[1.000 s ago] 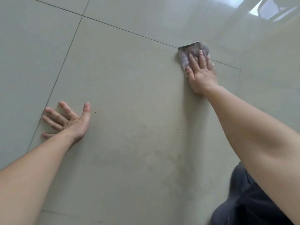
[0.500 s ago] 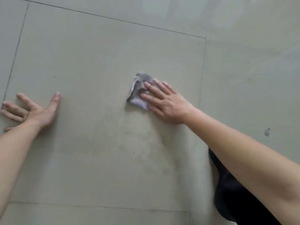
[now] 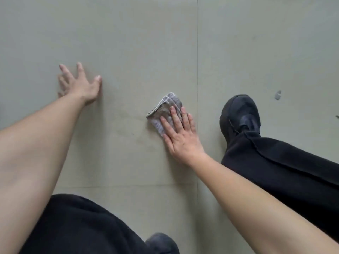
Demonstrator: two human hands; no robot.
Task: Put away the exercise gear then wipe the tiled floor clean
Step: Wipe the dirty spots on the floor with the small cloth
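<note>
On the tiled floor (image 3: 128, 37) we press our right hand (image 3: 181, 140) flat onto a crumpled grey cloth (image 3: 163, 110), fingers straight and close together, arm stretched forward. Our left hand (image 3: 82, 88) rests on the tile well to the left, fingers spread, grasping nothing. Our black shoe (image 3: 240, 114) stands just right of the cloth

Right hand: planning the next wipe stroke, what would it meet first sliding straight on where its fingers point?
Past the cloth it presses, the right hand points forward and slightly left over bare tiled floor; the way looks free to the picture's edge, well right of the left hand.
</note>
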